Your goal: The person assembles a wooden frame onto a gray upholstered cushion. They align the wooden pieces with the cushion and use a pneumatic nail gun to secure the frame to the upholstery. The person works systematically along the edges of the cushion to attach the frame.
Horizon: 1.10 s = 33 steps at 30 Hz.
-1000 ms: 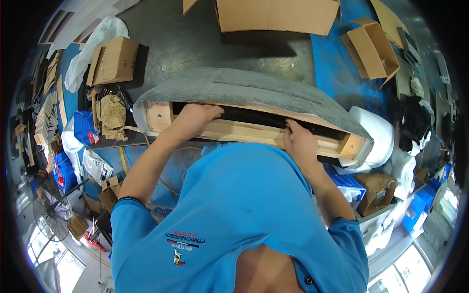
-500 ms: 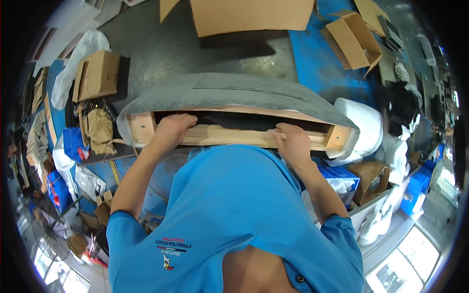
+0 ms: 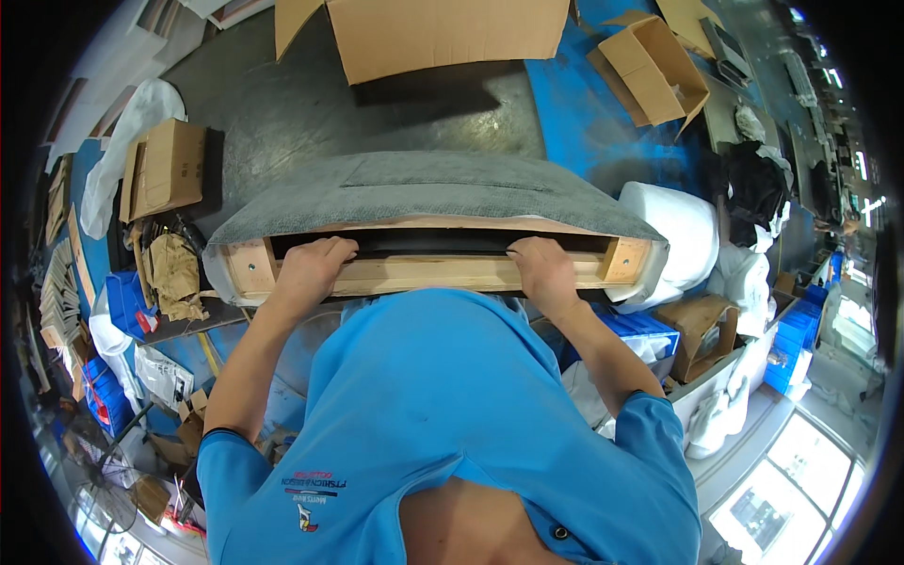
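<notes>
Wooden frame [image 3: 424, 274], grey cloth [image 3: 424, 193] over it; left hand [image 3: 309, 273] and right hand [image 3: 546, 272], apart, gripping its near edge; white roll [image 3: 670, 235] at its right.

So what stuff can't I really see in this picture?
All in the head view:
- Deep inside the wooden frame: dark shadow, and the grey fabric cover overhead hides it.
- Palms of the left hand and right hand: hidden by their own backs.
- Big cardboard box: cut off by the top edge.
</notes>
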{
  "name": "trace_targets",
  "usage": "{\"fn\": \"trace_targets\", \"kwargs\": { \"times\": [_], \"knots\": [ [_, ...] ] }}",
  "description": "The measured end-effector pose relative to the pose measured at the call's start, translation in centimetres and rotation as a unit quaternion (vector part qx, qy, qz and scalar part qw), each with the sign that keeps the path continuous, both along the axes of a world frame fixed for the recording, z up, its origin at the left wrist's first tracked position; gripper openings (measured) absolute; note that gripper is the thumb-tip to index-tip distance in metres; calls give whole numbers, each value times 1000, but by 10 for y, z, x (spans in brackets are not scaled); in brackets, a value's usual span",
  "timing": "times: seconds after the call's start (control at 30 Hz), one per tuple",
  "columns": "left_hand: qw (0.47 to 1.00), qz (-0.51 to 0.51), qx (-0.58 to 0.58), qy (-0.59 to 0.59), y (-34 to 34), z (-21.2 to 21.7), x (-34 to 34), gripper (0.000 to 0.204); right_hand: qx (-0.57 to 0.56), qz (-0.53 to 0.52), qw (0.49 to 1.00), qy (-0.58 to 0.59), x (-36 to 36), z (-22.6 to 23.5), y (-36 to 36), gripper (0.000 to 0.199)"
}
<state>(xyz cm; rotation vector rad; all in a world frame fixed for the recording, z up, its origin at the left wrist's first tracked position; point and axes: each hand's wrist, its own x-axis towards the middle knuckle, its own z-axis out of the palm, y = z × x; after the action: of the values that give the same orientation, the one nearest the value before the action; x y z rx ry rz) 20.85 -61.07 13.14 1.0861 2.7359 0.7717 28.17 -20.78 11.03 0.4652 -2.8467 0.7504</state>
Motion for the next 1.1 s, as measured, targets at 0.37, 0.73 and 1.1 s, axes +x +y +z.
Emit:
{"fn": "trace_targets", "kwargs": {
  "times": [0.37, 0.73, 1.1],
  "knots": [
    [999, 0, -38, 29, -7, 1, -1, 16, -7, -122, 986, -115, 3, 17, 6, 17],
    [998, 44, -34, 3, -6, -3, -12, 15, 20, -100, 954, -281, -28, 16, -25, 30],
    [1000, -2, -16, -7, 8, 3, -5, 15, 124, -129, 977, -114, -7, 19, 22, 21]
  ]
}}
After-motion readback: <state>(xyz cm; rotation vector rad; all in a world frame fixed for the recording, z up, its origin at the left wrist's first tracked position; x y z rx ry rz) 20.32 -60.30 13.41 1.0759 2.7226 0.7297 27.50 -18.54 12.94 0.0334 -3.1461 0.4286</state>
